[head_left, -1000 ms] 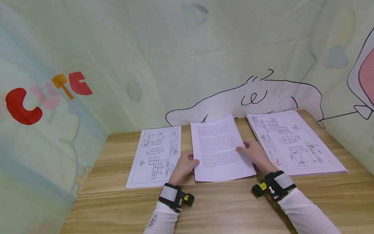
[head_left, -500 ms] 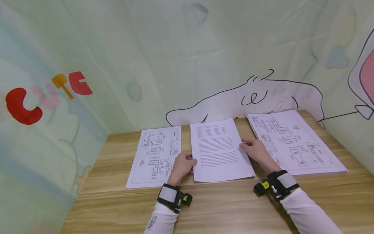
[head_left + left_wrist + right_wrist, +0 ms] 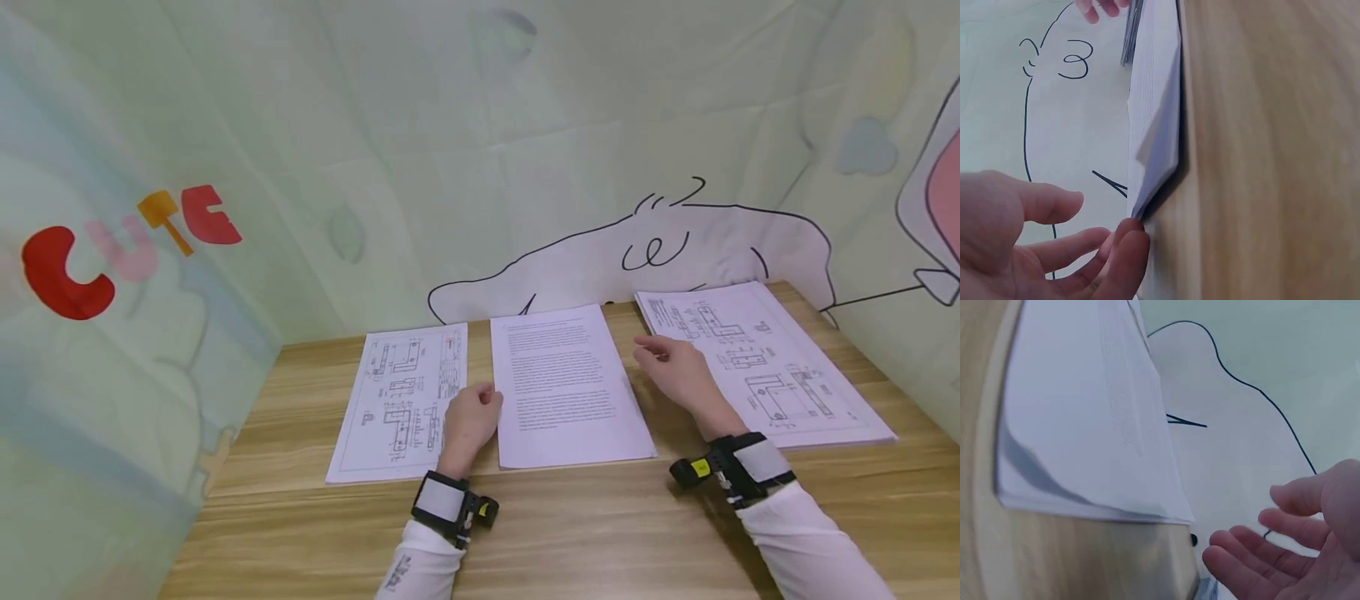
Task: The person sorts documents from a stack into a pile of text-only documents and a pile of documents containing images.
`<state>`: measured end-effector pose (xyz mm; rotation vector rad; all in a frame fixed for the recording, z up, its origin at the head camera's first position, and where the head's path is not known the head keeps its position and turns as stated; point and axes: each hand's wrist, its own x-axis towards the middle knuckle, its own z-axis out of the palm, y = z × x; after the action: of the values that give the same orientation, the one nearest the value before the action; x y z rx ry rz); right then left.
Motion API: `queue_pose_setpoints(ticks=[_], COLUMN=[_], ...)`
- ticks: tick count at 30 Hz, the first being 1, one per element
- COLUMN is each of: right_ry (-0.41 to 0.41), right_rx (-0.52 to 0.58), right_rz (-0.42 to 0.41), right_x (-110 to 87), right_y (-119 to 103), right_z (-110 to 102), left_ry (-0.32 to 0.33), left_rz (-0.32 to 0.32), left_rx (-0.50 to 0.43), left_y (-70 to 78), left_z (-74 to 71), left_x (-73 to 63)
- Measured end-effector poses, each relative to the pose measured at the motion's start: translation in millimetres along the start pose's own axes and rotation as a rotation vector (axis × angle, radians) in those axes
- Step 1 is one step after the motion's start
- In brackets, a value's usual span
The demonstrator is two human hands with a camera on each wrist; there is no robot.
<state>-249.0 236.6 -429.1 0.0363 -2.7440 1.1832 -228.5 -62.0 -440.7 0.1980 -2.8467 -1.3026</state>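
Wooden table (image 3: 570, 533) bears printed pages (image 3: 566, 383) between drawings (image 3: 776, 362).

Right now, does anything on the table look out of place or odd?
One small thing: the middle pile isn't lying quite flat. In the right wrist view, its top paper lifts near the corner closest to the person's right side, leaving a shadowed gap beneath. I see nothing spilled or torn.

Wood-grain table (image 3: 585, 533), pale green backdrop (image 3: 420, 167) — CUTE lettering (image 3: 138, 260) left, pink balloon (image 3: 947, 196) right
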Motion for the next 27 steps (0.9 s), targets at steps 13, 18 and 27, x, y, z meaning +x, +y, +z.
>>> queue_pose_setpoints(ticks=[13, 18, 27], right_ry=[0.055, 0.056, 0.103], right_rx=[-0.220, -0.242, -0.340], right_rz=[-0.017, 0.071, 0.246], right_x=[0.4, 2.4, -8.0], right_y=[25, 56, 97], right_z=[-51, -70, -92], left_ry=[0.021, -0.023, -0.052], left_rz=[0.072, 0.072, 0.164], left_rx=[-0.017, -0.072, -0.054], left_y=[15.5, 21.3, 37.1], left_z=[-0.6, -0.8, 7.0], left_x=[-4.3, -7.7, -8.5])
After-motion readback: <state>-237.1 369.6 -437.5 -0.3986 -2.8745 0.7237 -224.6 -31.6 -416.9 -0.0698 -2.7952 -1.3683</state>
